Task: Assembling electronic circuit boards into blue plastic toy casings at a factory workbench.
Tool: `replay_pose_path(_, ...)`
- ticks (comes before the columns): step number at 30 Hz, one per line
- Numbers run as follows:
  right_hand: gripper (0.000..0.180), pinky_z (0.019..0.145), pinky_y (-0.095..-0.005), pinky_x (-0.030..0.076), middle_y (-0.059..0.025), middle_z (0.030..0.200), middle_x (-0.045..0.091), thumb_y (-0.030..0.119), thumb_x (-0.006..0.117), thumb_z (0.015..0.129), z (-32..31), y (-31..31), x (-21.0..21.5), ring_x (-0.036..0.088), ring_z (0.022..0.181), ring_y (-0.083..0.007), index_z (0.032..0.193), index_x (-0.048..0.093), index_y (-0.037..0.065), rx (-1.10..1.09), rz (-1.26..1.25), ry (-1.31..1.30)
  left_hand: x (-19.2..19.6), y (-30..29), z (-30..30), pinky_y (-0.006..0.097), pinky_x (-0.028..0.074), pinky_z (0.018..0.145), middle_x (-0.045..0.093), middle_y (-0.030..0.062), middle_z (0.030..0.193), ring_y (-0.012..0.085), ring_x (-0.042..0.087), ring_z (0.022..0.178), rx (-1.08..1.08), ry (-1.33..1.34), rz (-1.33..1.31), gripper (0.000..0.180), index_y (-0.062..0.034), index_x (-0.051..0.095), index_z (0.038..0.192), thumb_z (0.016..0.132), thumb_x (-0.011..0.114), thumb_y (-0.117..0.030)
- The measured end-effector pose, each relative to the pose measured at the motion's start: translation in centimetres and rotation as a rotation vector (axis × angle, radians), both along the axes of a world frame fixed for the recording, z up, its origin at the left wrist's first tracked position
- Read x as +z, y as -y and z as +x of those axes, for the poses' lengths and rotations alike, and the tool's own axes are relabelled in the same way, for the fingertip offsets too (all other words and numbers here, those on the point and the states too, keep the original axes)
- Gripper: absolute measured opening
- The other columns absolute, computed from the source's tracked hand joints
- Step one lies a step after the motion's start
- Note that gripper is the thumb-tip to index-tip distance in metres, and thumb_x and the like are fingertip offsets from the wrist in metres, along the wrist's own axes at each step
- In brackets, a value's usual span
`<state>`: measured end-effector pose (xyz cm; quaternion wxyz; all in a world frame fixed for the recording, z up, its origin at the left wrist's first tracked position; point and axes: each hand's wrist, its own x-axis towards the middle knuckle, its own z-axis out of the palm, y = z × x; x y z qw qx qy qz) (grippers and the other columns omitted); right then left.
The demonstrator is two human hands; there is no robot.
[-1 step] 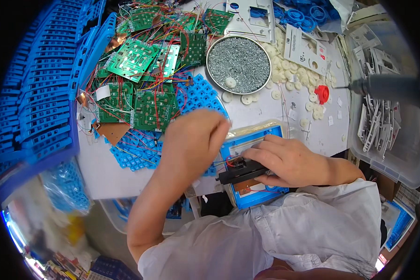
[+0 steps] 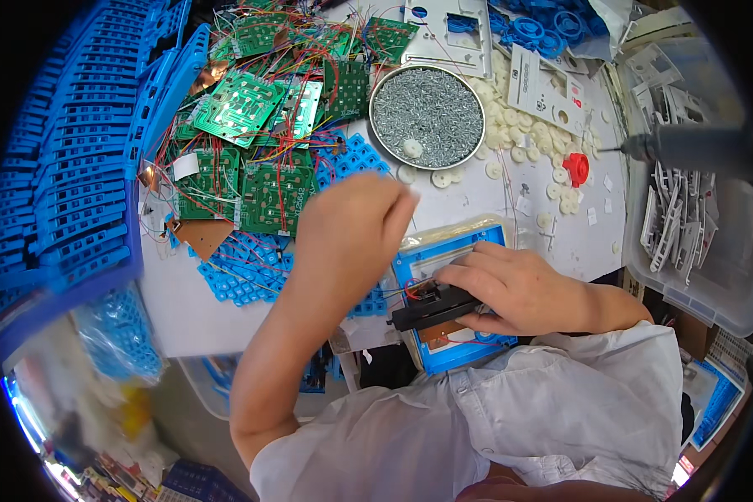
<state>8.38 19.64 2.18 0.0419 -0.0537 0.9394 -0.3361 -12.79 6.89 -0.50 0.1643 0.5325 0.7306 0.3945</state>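
Observation:
My left hand [image 2: 347, 230] is raised above the table, left of a blue plastic housing [image 2: 452, 360]. Its fingers are curled into a closed fist, and whatever they may hold is hidden. My right hand [image 2: 531, 289] rests over the housing, with the thumb and fingers gripping a long black plastic part [image 2: 431, 310]. Thin red and dark wires run by this part. Below it, a brown circuit board [image 2: 437, 335] shows inside the housing. Clear film lies under the housing's far edge.
Beyond my hands stands a round metal dish [image 2: 445, 166] of small screws. Green circuit boards [image 2: 276, 192] with tangled wires lie left, over blue keypad pieces [image 2: 243, 276]. White discs [image 2: 519, 134] and a red part [image 2: 576, 169] lie right. A dark powered screwdriver [image 2: 686, 153] hangs at right.
My left hand has shifted slightly up and to the right, still closed. My right hand and the black part look unmoved.

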Motion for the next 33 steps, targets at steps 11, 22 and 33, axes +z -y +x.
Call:
replay_pose_path(11, 0.064, 0.089, -0.0446, 0.057, -0.0161, 0.127, 0.062, 0.012, 0.082, 0.08, 4.0, -2.7, 1.7, 0.063, 0.108, -0.032, 0.137, 0.055, 0.003, -0.075, 0.038, -0.257, -5.5, -8.9, -1.0, 0.046, 0.046, 0.071, 0.065, 0.0065, 0.079, 0.0277, 0.067, 0.083, -0.038, -0.619, 0.023, 0.01, -0.0097, 0.072, 0.08, 0.085, 0.071, -0.018)
replay_pose_path(22, 0.045, 0.093, -0.0362, 0.055, -0.0258, 0.119, 0.07, -0.001, 0.058, 0.101, -1.3, -13.9, 7.8, 0.071, 0.105, -0.0256, 0.143, 0.044, -0.008, -0.675, -0.304, -0.798, -4.3, -11.8, -1.5, 0.047, 0.045, 0.079, 0.073, 0.0096, 0.084, 0.0304, 0.069, 0.081, -0.075, -0.606, -0.139, 0.022, -0.0087, 0.074, 0.076, 0.089, 0.067, -0.024)
replay_pose_path(33, 0.044, 0.061, -0.0354, 0.048, -0.0045, 0.073, 0.055, 0.016, 0.069, 0.091, -1.9, -4.7, 5.2, 0.055, 0.065, -0.0179, 0.128, 0.048, 0.005, -0.274, -1.114, -0.619, 1.3, -2.2, 2.3, 0.042, 0.038, 0.084, 0.07, 0.0042, 0.1, 0.0254, 0.064, 0.091, -0.101, -0.337, 0.218, 0.015, -0.0117, 0.07, 0.098, 0.085, 0.073, -0.015)
